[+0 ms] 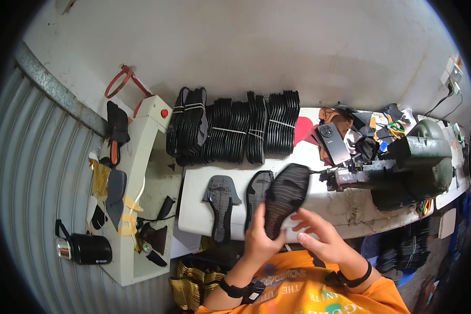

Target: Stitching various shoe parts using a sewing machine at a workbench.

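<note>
My left hand (pixel 262 236) grips the narrow heel end of a black shoe sole (pixel 289 191) with thin lighter stripes, held tilted above the table's front edge. My right hand (pixel 323 236) is beside the sole's right edge, fingers spread; whether a fingertip touches it I cannot tell. Just left of the held sole, a second dark sole piece (pixel 257 194) lies partly hidden behind it. Farther left rests a grey and black sole piece (pixel 222 201) with flaps at its sides. The sewing machine (pixel 411 167), dark green, stands right of my hands.
Tied bundles of black soles (pixel 230 131) line the wall side of the white table (pixel 193 214). A phone (pixel 334 144) leans near fabric scraps (pixel 361 123). At left are a pale machine frame (pixel 136 172) and a black flask (pixel 89 248). Gold pieces (pixel 193 285) are stacked below.
</note>
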{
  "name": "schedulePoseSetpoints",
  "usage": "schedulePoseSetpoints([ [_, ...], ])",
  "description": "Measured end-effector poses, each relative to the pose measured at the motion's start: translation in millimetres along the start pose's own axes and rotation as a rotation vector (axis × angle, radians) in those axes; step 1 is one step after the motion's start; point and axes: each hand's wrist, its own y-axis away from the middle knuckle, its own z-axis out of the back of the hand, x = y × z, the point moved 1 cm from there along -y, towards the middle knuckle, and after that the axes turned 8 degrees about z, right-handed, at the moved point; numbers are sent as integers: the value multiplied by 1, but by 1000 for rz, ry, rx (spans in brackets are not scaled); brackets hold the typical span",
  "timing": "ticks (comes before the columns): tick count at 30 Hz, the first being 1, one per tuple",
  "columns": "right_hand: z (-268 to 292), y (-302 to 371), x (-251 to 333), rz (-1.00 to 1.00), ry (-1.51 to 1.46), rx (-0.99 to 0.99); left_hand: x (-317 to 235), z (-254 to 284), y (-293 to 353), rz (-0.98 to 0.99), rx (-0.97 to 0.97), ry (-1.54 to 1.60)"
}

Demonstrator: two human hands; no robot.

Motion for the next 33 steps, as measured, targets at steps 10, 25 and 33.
schedulePoseSetpoints([
  [10,19,19,-28,-404,102,72,104,37,-2,-34,-346,-253],
  [25,13,13,-31,-389,99,147,125,73,-15,313,-646,-357],
  [33,15,26,-37,-422,45,133,114,80,-12,431,-310,-465],
])
